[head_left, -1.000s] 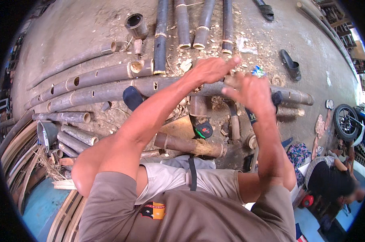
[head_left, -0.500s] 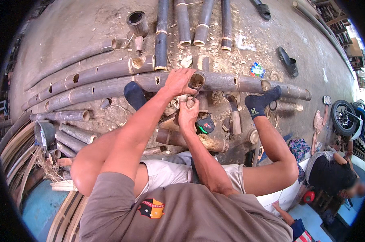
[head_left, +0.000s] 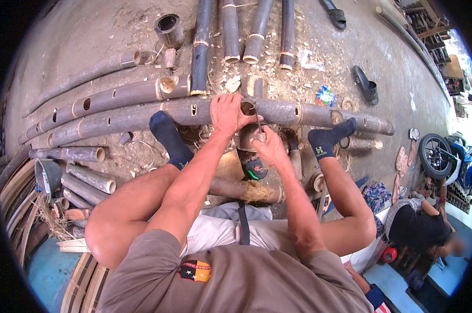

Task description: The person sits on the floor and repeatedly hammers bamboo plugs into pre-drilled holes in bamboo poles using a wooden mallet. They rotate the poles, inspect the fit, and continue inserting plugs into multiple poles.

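A long dark bamboo pole (head_left: 142,117) lies across the concrete floor, with both my socked feet resting against it. My left hand (head_left: 226,112) presses on top of the pole beside a round hole (head_left: 248,108) cut in it. My right hand (head_left: 267,146) grips a thin metal tool (head_left: 258,122) whose tip reaches into that hole. A short bamboo piece (head_left: 246,190) lies between my legs.
More holed bamboo poles (head_left: 110,96) lie beyond, several cut lengths (head_left: 230,31) stand at the far side, short pieces (head_left: 87,177) pile at my left. A sandal (head_left: 365,84), wood chips, a motorbike wheel (head_left: 434,154) and a crouching person (head_left: 418,229) are at the right.
My hands came down from in front of my face to the pole. The left hand settled by the hole and the right hand moved forward with the tool into it.
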`<action>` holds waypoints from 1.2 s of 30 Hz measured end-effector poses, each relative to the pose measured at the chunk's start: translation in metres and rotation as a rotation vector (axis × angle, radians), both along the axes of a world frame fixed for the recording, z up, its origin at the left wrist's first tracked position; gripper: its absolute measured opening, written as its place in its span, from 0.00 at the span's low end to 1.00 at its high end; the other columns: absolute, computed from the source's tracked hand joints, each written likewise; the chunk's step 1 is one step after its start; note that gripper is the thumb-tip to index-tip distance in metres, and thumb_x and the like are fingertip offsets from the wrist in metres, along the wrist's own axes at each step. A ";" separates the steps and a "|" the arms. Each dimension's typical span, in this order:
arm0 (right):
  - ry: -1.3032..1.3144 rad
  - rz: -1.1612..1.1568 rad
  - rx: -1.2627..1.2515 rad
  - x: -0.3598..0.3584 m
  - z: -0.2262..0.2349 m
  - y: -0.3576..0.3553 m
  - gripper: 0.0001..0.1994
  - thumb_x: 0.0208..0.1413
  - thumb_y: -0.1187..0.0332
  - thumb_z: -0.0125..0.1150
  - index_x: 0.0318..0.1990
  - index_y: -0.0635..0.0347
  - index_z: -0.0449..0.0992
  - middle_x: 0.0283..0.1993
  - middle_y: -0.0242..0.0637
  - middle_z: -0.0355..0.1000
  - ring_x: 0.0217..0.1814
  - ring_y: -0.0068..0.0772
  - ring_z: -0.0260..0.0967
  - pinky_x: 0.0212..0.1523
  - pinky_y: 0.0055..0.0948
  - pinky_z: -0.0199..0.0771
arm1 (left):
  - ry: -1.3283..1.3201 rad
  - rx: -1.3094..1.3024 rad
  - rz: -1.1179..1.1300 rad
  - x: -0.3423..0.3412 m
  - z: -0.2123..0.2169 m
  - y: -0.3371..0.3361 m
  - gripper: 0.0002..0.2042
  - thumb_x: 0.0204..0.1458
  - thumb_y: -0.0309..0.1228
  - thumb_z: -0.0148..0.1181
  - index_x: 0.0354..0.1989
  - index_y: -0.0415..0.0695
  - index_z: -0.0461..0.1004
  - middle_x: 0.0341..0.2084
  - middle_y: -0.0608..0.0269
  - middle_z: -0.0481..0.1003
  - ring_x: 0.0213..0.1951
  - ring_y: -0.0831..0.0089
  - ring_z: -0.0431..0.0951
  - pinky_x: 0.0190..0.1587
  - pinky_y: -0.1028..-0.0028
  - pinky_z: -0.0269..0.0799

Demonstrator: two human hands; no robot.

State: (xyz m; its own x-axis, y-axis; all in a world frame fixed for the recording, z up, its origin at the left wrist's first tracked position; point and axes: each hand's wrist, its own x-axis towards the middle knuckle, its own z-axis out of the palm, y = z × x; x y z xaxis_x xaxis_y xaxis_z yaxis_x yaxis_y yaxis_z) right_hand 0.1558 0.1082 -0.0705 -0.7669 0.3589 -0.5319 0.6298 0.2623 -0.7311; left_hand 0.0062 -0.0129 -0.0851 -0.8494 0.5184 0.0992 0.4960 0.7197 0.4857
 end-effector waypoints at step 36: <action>-0.144 0.003 0.139 0.088 -0.012 -0.029 0.30 0.57 0.48 0.67 0.57 0.66 0.75 0.41 0.54 0.81 0.44 0.52 0.81 0.47 0.47 0.78 | -0.771 0.483 0.548 -0.207 -0.009 0.012 0.37 0.37 0.43 0.74 0.53 0.28 0.75 0.42 0.39 0.82 0.46 0.54 0.85 0.47 0.60 0.79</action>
State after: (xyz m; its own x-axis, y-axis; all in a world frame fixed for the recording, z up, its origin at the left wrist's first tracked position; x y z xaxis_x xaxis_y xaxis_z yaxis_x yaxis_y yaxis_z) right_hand 0.2434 0.0789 -0.0821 -0.6881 0.4340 -0.5815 0.7239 0.3568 -0.5904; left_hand -0.2009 -0.0011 -0.0945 -0.8761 0.0958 -0.4725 -0.4014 0.3979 0.8249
